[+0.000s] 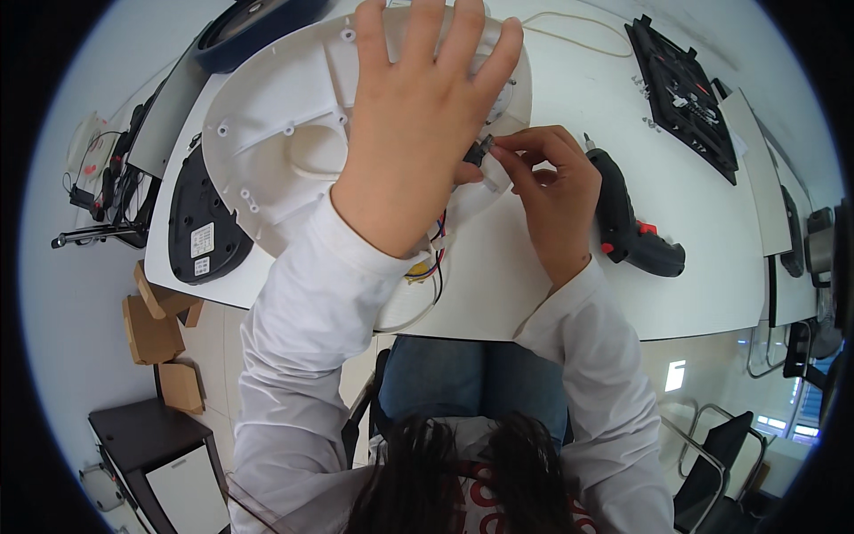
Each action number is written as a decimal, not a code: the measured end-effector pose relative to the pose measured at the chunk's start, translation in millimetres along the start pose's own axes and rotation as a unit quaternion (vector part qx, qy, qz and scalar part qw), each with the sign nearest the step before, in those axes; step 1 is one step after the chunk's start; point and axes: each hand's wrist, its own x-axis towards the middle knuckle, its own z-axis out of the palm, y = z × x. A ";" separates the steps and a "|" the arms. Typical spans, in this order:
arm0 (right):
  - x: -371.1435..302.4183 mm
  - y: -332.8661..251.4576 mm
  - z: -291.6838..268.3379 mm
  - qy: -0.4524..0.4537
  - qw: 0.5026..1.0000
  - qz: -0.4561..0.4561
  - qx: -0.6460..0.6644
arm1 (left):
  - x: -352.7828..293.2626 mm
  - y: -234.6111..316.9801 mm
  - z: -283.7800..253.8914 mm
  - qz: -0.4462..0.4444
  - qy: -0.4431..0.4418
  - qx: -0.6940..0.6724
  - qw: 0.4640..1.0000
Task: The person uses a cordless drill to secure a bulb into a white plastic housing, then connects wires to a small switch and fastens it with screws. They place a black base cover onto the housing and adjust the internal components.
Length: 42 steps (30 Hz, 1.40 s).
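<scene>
A large white plastic shell [258,98] lies on the table with its ribbed inner side up. My left hand [414,125] is spread across it, fingers stretched toward the far rim. Its thumb is beside a small black part [480,149] at the shell's right side. From the right, my right hand [551,173] has thumb and forefinger pinched at that part, whose exact kind is too small to make out. Coloured wires [438,254] run out below my left wrist, partly hidden by the sleeve.
Right of my right hand lies a black cordless screwdriver [627,218] with red buttons. Farther right are an open black tool case [683,98] and several loose screws [648,121]. A black oval casing [205,218] is at the left, a dark blue round object [253,31] at the far left.
</scene>
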 end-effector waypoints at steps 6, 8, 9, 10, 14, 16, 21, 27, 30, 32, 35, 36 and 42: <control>0.6 -1.7 1.0 -0.006 1.000 -0.001 -0.004 | -1.6 -2.0 26.0 0.007 0.111 0.100 0.989; 1.2 -2.1 0.4 -0.006 1.000 -0.002 -0.012 | -1.5 -1.5 25.1 0.005 0.106 0.099 0.989; 1.6 -2.8 0.5 -0.004 1.000 -0.007 -0.011 | -1.7 -1.4 24.6 0.004 0.104 0.100 0.989; 2.1 -3.9 1.1 -0.002 1.000 -0.012 -0.010 | -1.9 -1.6 24.7 0.005 0.104 0.100 0.989; 4.6 -2.4 -0.5 -0.013 1.000 -0.016 -0.021 | -2.9 -2.3 25.7 0.010 0.105 0.098 0.990; 6.7 -1.0 -0.5 -0.016 1.000 -0.011 -0.022 | -1.2 -2.0 25.0 0.010 0.101 0.098 0.990; 9.9 -5.5 -4.1 -0.041 0.998 0.023 -0.033 | -0.8 -2.1 27.7 0.012 0.102 0.087 0.991; 26.9 -17.2 -13.4 -0.120 0.989 0.059 -0.060 | -0.6 -3.3 28.4 0.013 0.103 0.105 0.989; 29.0 -15.1 -14.2 -0.117 0.989 0.029 -0.086 | -0.9 -2.6 28.7 0.011 0.103 0.108 0.989; 24.3 -12.0 -13.9 -0.116 0.989 0.011 -0.092 | -0.7 -2.2 29.3 0.010 0.106 0.111 0.988; 16.2 -4.6 -11.4 -0.084 0.992 -0.021 -0.089 | -0.2 -2.3 30.4 0.010 0.113 0.111 0.987; 14.0 -4.2 -9.7 -0.078 0.991 -0.040 -0.099 | -0.9 -3.1 30.7 0.010 0.114 0.107 0.988; 5.7 -1.3 -5.6 -0.035 0.981 -0.132 -0.134 | 0.1 -2.7 26.4 0.005 0.105 0.108 0.989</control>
